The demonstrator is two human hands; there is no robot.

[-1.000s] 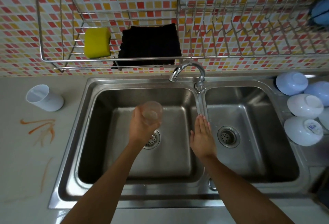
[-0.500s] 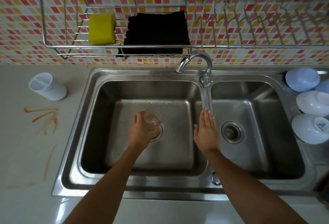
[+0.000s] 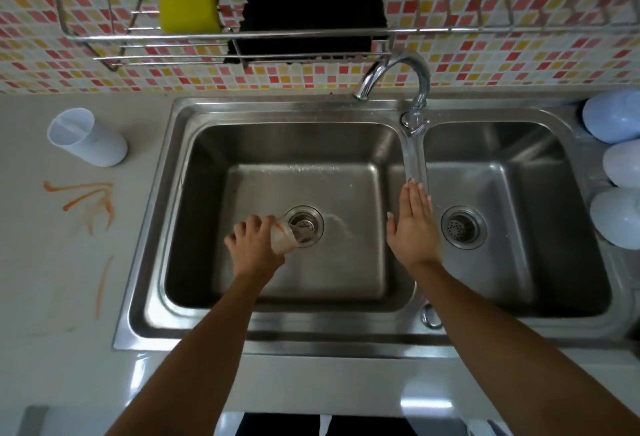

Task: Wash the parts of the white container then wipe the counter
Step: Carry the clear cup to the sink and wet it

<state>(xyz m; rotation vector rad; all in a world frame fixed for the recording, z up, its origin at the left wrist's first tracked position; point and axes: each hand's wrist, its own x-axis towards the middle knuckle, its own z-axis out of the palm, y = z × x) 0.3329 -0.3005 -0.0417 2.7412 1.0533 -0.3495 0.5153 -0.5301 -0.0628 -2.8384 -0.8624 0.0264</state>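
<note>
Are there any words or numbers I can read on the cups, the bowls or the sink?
No text can be read.
White container on the counter: no print shows.
Clear cup held in the left hand: no label shows.
Upturned bowls at the right edge: no mark shows on them in this frame.
Faucet and sink: no brand shows.

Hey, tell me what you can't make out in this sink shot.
Head view only:
- Clear cup in the left hand: the fingers cover most of it, and what pours out is too faint to see.
- White bowls: cut off by the right edge.
- Wire rack: top cropped by the frame.
- Black cloth: too dark for detail.
</note>
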